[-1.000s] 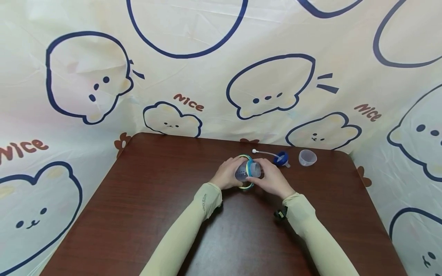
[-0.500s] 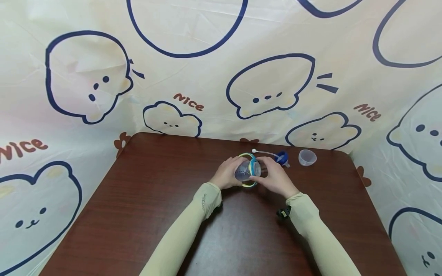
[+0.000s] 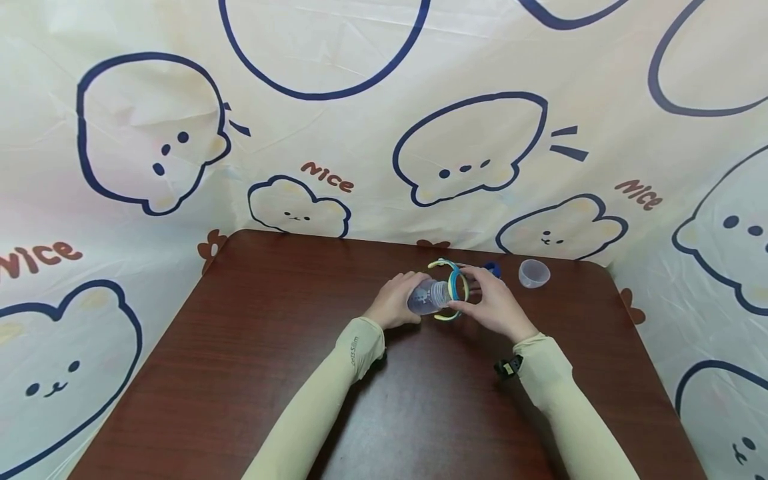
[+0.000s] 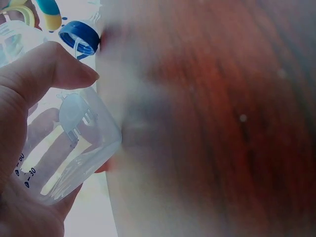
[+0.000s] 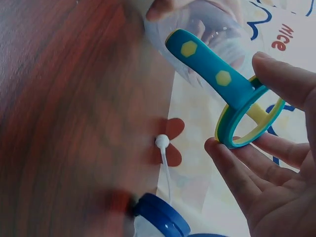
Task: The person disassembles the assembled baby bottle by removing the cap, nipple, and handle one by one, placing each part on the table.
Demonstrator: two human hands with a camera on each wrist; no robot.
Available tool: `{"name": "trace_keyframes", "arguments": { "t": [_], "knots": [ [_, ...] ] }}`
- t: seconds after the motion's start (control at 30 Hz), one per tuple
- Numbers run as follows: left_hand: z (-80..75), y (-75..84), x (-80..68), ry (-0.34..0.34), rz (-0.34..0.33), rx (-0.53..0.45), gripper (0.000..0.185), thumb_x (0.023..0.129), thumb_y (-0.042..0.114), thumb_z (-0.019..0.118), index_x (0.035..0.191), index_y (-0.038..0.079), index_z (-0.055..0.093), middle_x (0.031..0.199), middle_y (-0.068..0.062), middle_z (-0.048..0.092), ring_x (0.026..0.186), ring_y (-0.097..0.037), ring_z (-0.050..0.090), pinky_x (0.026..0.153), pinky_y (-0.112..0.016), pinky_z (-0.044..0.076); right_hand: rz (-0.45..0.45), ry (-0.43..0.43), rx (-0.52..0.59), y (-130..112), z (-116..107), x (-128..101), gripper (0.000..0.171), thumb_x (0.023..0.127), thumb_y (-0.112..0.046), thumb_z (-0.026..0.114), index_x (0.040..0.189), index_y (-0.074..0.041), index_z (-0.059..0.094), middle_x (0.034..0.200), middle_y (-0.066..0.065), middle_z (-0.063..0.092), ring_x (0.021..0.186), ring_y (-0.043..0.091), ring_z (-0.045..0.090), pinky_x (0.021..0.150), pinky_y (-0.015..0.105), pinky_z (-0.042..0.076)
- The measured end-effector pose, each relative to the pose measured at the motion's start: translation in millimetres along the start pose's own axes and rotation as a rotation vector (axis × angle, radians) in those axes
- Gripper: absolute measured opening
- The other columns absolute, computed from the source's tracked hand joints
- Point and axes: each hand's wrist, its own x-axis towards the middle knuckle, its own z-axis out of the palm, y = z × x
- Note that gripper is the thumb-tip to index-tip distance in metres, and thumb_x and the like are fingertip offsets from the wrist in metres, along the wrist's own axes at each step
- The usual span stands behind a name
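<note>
Two hands, baby bottle parts.
Left hand (image 3: 397, 307) fingers grasp clear bottle (image 3: 427, 297); right hand (image 3: 495, 306) fingers pinch teal handle ring (image 3: 457, 288) just beyond its neck.

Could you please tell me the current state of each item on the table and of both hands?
clear bottle: on its side, uncapped, gripped by the left hand.
handle ring: off the bottle's neck, pinched by the right hand.
blue cap with straw: lying on the table, untouched.
small clear cup: upright near the far edge, empty.
</note>
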Motion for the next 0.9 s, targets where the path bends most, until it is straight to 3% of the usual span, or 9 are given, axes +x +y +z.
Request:
{"name": "trace_keyframes", "arguments": {
  "t": [0.4, 0.9],
  "knots": [
    [0.5, -0.5, -0.8, 0.022, 0.017, 0.002, 0.088, 0.063, 0.015, 0.096, 0.140, 0.023, 0.055, 0.129, 0.000, 0.064, 0.119, -0.023, 0.057, 0.107, -0.047, 0.046, 0.029, 0.019, -0.040, 14.2, -17.4, -6.6, 0.077, 0.086, -0.036, 0.086, 0.147, -0.006, 0.050, 0.136, 0.019, 0.060, 0.118, 0.037, 0.067, 0.099, 0.054, 0.055],
    [1.5, -0.5, 0.5, 0.015, 0.021, 0.022, 0.088, 0.064, 0.015, 0.096, 0.142, 0.023, 0.054, 0.130, 0.000, 0.064, 0.119, -0.023, 0.056, 0.107, -0.047, 0.046, 0.070, 0.043, -0.081, 48.7, -46.8, -24.5, 0.079, 0.090, -0.042, 0.080, 0.148, -0.001, 0.046, 0.139, 0.024, 0.058, 0.119, 0.041, 0.065, 0.101, 0.059, 0.052]
  ]
}}
